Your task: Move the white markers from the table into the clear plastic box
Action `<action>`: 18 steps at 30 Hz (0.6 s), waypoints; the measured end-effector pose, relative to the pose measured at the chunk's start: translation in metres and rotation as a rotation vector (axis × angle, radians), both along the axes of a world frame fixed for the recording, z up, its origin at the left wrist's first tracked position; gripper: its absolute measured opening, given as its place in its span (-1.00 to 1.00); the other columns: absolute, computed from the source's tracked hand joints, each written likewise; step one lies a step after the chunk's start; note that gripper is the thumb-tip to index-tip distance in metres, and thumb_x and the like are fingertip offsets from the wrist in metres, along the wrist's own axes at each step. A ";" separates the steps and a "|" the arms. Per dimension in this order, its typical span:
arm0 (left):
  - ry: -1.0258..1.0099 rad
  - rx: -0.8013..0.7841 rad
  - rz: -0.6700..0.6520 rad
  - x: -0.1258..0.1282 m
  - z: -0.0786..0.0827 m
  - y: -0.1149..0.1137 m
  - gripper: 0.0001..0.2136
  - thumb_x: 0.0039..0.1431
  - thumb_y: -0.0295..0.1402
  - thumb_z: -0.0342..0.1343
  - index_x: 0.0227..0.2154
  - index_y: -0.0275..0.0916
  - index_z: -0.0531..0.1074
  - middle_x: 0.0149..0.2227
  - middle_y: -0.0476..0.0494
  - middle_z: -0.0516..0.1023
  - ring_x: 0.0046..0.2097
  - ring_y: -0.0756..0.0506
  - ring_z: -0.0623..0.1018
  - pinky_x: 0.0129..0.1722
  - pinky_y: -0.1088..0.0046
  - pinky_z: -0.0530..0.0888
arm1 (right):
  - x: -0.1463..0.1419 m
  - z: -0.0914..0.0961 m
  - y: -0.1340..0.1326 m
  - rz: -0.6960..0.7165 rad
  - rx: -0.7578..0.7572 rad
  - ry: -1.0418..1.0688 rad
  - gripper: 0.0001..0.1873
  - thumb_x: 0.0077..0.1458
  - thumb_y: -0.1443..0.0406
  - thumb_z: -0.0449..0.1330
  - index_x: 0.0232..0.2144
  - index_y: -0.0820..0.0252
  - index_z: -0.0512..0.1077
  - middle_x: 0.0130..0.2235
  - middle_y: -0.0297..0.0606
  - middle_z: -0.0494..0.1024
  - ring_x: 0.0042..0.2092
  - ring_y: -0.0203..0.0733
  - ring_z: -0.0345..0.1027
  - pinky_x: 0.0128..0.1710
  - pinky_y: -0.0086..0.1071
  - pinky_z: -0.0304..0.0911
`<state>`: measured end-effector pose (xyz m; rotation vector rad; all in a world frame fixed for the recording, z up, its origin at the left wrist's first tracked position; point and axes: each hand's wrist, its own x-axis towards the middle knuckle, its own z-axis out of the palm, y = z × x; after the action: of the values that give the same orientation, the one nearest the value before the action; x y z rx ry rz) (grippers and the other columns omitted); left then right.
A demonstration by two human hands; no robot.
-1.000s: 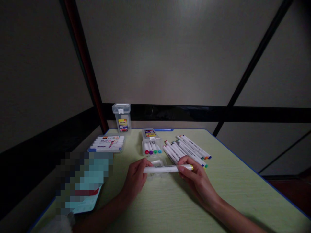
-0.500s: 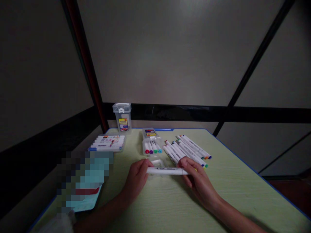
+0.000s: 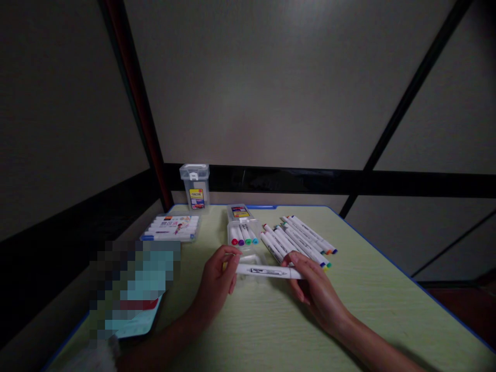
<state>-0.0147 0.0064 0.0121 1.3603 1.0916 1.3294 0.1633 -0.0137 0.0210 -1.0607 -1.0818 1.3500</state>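
A white marker (image 3: 269,271) is gripped at both ends: its left end is pinched between the thumb and fingers of the left hand (image 3: 217,281), and its right end is closed in the thumb and fingertips of the right hand (image 3: 313,289). The marker is held level, crosswise to the view, just above the desk (image 3: 380,305), near the middle of its front half. Black print is seen along the barrel; the colour of its caps cannot be told, since both ends are covered by fingers.

Just behind the marker, between the two hands, a small clear plastic tray (image 3: 251,257) is laid on the desk. Beyond that, an open clear case (image 3: 242,232) is set with four markers in it, their pink, purple, green and blue caps turned toward the viewer. To the right of the case, a row of loose white markers (image 3: 298,238) is spread side by side at a slant, close to the right hand's fingers. To the left of the case, a flat pack of markers (image 3: 170,229) is laid, and behind it an upright clear box (image 3: 194,187) with a yellow label is stood at the far edge. The desk is pale green with a blue rim, and a pixelated patch (image 3: 132,289) is placed over its near left corner.
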 end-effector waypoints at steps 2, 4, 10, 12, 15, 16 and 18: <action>-0.021 0.014 -0.006 0.000 -0.001 0.000 -0.79 0.01 -0.21 0.00 -0.41 -0.27 0.27 -0.64 0.17 0.25 -0.76 0.18 0.14 -0.78 0.67 0.03 | 0.000 0.000 0.000 -0.005 0.003 0.000 -0.62 -0.07 0.00 0.13 -0.56 0.21 0.28 -0.85 -0.54 0.12 -0.77 -0.48 -0.22 -0.75 -0.52 -0.35; -0.039 0.022 -0.017 -0.001 -0.002 -0.001 -0.80 0.01 -0.22 0.01 -0.39 -0.26 0.27 -0.60 0.15 0.27 -0.75 0.18 0.15 -0.78 0.66 0.04 | 0.000 -0.001 0.000 -0.007 0.005 0.005 -0.62 -0.06 0.00 0.13 -0.56 0.22 0.29 -0.85 -0.54 0.11 -0.77 -0.48 -0.22 -0.75 -0.52 -0.34; -0.068 0.048 -0.024 -0.002 -0.002 -0.001 -0.79 0.01 -0.24 0.02 -0.34 -0.26 0.26 -0.55 0.14 0.26 -0.72 0.18 0.19 -0.76 0.64 0.06 | -0.001 -0.001 0.001 -0.013 -0.007 0.018 -0.59 -0.07 -0.02 0.12 -0.56 0.23 0.31 -0.85 -0.54 0.11 -0.77 -0.49 -0.22 -0.75 -0.52 -0.32; -0.078 0.050 -0.019 -0.002 0.000 -0.001 -0.78 -0.01 -0.23 0.04 -0.35 -0.26 0.27 -0.55 0.14 0.25 -0.72 0.17 0.20 -0.75 0.64 0.07 | -0.001 -0.001 0.001 -0.014 -0.012 0.007 -0.59 -0.07 -0.02 0.13 -0.55 0.23 0.32 -0.85 -0.53 0.12 -0.76 -0.49 -0.21 -0.75 -0.52 -0.34; -0.071 0.027 -0.029 -0.001 0.003 -0.003 -0.76 -0.03 -0.19 0.05 -0.39 -0.27 0.28 -0.63 0.16 0.23 -0.72 0.15 0.18 -0.75 0.63 0.06 | -0.001 -0.001 0.001 -0.012 -0.004 0.007 -0.63 -0.07 0.03 0.15 -0.58 0.22 0.29 -0.83 -0.53 0.12 -0.73 -0.48 -0.20 -0.73 -0.53 -0.33; -0.061 0.007 -0.042 -0.001 0.004 -0.003 -0.76 -0.02 -0.17 0.04 -0.42 -0.26 0.28 -0.68 0.18 0.19 -0.74 0.15 0.15 -0.75 0.63 0.04 | 0.000 -0.001 0.000 -0.008 0.000 0.002 -0.64 -0.07 0.05 0.17 -0.59 0.22 0.27 -0.83 -0.53 0.12 -0.72 -0.49 -0.19 -0.72 -0.53 -0.31; -0.042 -0.037 -0.076 -0.001 0.004 -0.004 -0.74 0.00 -0.13 -0.01 -0.48 -0.26 0.28 -0.76 0.23 0.07 -0.77 0.15 0.06 -0.76 0.63 -0.02 | 0.000 -0.001 -0.001 -0.002 -0.006 -0.010 -0.66 -0.07 0.08 0.19 -0.59 0.22 0.26 -0.80 -0.52 0.16 -0.70 -0.49 -0.15 -0.69 -0.54 -0.27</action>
<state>-0.0154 0.0025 0.0161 1.3279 1.0216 1.2718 0.1630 -0.0146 0.0199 -1.0736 -1.0839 1.3486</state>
